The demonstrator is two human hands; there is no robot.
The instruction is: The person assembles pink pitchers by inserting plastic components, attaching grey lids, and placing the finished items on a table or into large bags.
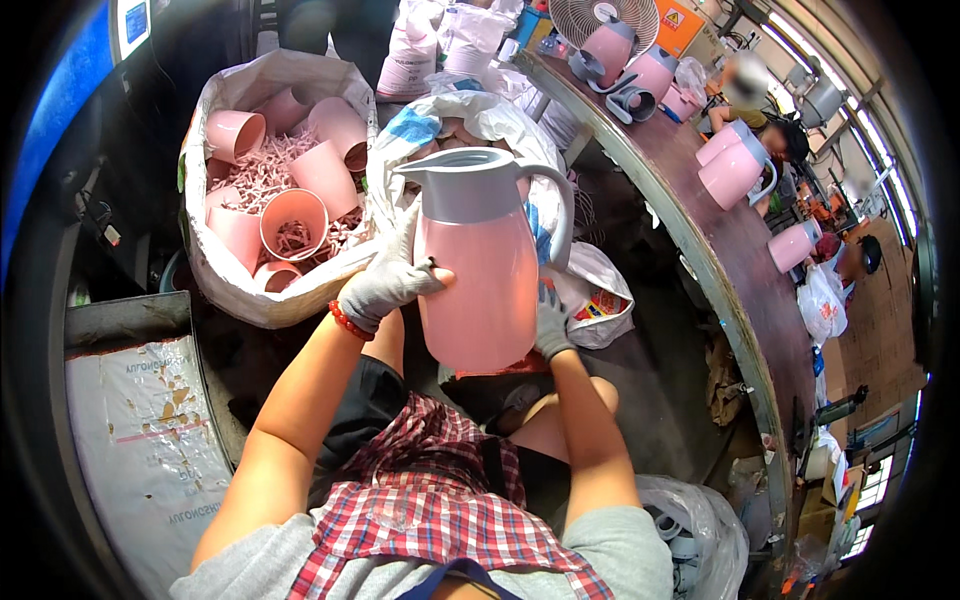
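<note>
You hold a pink vacuum jug (480, 265) up in front of you with both hands, over your lap and well clear of the long curved desk (745, 270) on your right. Your left hand (388, 280), in a pale grey work glove, is wrapped around the jug's left flank, fingers curled on the pink body just below the grey collar, thumb lying across the front. Your right hand (550, 322), in a darker grey glove, cups the lower right side near the base, fingers pressed closed against the wall. Both hands are clamped on the jug; neither is spread.

The jug stands close to upright, its long axis running from the base near your knees up to the grey top, tipped slightly away from you. The spout points to your left, and the grey handle (560, 205) arcs off the right side, above your right hand and not touched by it. So your right hand is the nearer one to the handle, while your left sits nearer the spout and collar.

Beyond the jug, a white sack of pink jug shells (285, 190) lies to your upper left, and more finished pink jugs (735, 170) stand along the desk.
</note>
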